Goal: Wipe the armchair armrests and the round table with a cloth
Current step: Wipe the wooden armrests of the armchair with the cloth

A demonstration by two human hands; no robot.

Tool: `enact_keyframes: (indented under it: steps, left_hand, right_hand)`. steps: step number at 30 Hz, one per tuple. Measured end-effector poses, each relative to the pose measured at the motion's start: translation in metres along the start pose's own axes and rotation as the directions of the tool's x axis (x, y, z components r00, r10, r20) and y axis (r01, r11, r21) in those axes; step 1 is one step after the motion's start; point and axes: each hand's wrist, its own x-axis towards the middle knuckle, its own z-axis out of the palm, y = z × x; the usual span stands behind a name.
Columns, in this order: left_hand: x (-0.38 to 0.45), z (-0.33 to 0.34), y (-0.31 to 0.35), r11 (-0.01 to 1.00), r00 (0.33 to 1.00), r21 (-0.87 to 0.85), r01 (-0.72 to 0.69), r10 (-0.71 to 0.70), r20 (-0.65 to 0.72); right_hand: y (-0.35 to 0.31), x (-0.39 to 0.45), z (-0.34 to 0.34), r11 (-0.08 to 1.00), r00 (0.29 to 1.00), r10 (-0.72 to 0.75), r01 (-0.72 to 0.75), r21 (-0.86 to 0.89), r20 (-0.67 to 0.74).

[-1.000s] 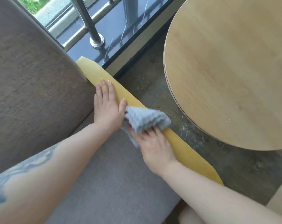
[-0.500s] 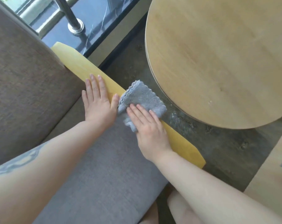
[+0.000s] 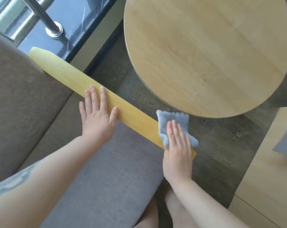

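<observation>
Grey cloth (image 3: 175, 125) now swept down to near end of yellow armrest (image 3: 83, 79) under flat, straight-fingered right hand (image 3: 177, 150), left hand (image 3: 98, 117) flat mid-rest; this armrest nearly wiped, round table (image 3: 205, 51) untouched.

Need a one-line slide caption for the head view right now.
Right hand presses the blue cloth onto the wooden armrest end; left hand rests flat beside it.

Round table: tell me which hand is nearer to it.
Right. The right hand presses the cloth on the front end of the armrest, just below the round table rim. The left hand lies flat farther back along the armrest, farther from it.
</observation>
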Motion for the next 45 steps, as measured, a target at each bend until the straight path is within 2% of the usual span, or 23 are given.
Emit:
enact_keyframes:
  steps: [2, 4, 6, 8, 9, 11, 14, 17, 20, 22, 24, 25, 28, 31, 33, 35, 37, 40, 43, 45]
  left_hand:
    - [-0.001, 0.001, 0.001, 1.000, 1.000, -0.006, 0.009, -0.009, -0.003]
    - [-0.001, 0.004, 0.004, 0.999, 0.999, -0.023, 0.027, -0.028, -0.016]
    - [0.000, 0.004, 0.006, 0.999, 0.999, -0.026, 0.035, -0.035, -0.021]
    - [0.000, 0.003, 0.005, 1.000, 0.999, -0.002, 0.030, -0.030, -0.012]
    - [0.000, 0.001, 0.004, 1.000, 1.000, 0.009, 0.025, -0.025, -0.004]
    - [0.000, -0.002, 0.002, 0.999, 1.000, 0.027, 0.021, -0.022, 0.016]
    - [-0.001, -0.005, 0.004, 0.999, 0.999, 0.023, 0.030, -0.031, 0.039]
    - [0.000, -0.004, 0.008, 0.998, 0.998, 0.016, 0.054, -0.055, 0.029]
    - [0.000, -0.004, 0.008, 0.998, 0.998, 0.002, 0.066, -0.066, 0.002]
    - [-0.002, -0.008, 0.005, 0.999, 0.999, -0.025, 0.048, -0.048, -0.001]
    - [-0.005, -0.013, 0.001, 0.997, 1.000, -0.075, 0.020, -0.022, -0.019]
    - [-0.006, -0.015, -0.001, 0.993, 0.999, -0.118, 0.015, -0.019, -0.035]
    - [-0.007, -0.015, 0.001, 0.975, 0.993, -0.222, 0.023, -0.048, -0.110]
    - [-0.013, -0.004, 0.014, 0.978, 0.991, -0.206, 0.021, -0.047, -0.125]
    - [-0.020, 0.005, 0.025, 0.981, 0.994, -0.195, 0.018, -0.038, -0.103]
    - [-0.027, 0.011, 0.033, 0.979, 0.996, -0.201, 0.029, -0.047, -0.081]
    - [-0.031, 0.017, 0.039, 0.979, 0.996, -0.195, 0.052, -0.066, -0.064]
    - [-0.031, 0.024, 0.047, 0.981, 0.994, -0.162, 0.102, -0.108, -0.026]
    - [-0.027, 0.026, 0.052, 0.986, 0.992, -0.116, 0.122, -0.124, -0.011]
    - [-0.026, 0.024, 0.053, 0.988, 0.993, -0.093, 0.122, -0.122, 0.003]
  right_hand:
    - [0.009, -0.040, 0.002, 0.998, 0.999, -0.048, 0.048, -0.040, -0.020]
    - [-0.001, -0.056, 0.009, 0.989, 0.989, -0.141, 0.142, -0.039, 0.037]
    - [-0.020, -0.030, 0.011, 0.968, 0.963, -0.249, 0.248, 0.021, 0.100]
    - [-0.031, 0.007, 0.006, 0.945, 0.937, -0.326, 0.328, 0.009, 0.124]
    - [-0.028, 0.017, 0.003, 0.946, 0.939, -0.321, 0.324, -0.003, 0.124]
    - [-0.009, 0.012, -0.003, 0.974, 0.967, -0.221, 0.224, -0.013, 0.128]
    - [0.024, -0.036, -0.011, 0.994, 0.993, -0.097, 0.100, -0.044, 0.070]
    - [0.008, -0.044, -0.002, 0.974, 0.963, -0.218, 0.225, -0.028, 0.160]
    - [-0.026, 0.010, 0.000, 0.910, 0.894, -0.406, 0.415, -0.012, 0.192]
    - [-0.016, 0.033, -0.004, 0.925, 0.911, -0.369, 0.378, -0.019, 0.183]
    - [0.015, 0.022, -0.010, 0.953, 0.942, -0.289, 0.299, -0.036, 0.172]
    - [0.031, 0.006, -0.014, 0.947, 0.939, -0.306, 0.316, -0.049, 0.156]
    - [0.051, -0.024, -0.018, 0.862, 0.848, -0.481, 0.504, -0.056, 0.225]
    - [0.022, 0.013, -0.017, 0.772, 0.753, -0.597, 0.633, -0.056, 0.278]
    - [0.013, 0.035, -0.018, 0.779, 0.768, -0.581, 0.620, -0.087, 0.271]
    - [0.031, 0.035, -0.025, 0.854, 0.839, -0.479, 0.514, -0.086, 0.257]
    - [0.061, 0.015, -0.031, 0.872, 0.861, -0.451, 0.482, -0.092, 0.235]
    - [0.070, -0.012, -0.033, 0.846, 0.829, -0.483, 0.525, -0.093, 0.283]
    - [0.028, 0.011, -0.023, 0.788, 0.764, -0.570, 0.612, -0.062, 0.304]
    - [0.013, 0.028, -0.019, 0.765, 0.750, -0.595, 0.638, -0.082, 0.289]
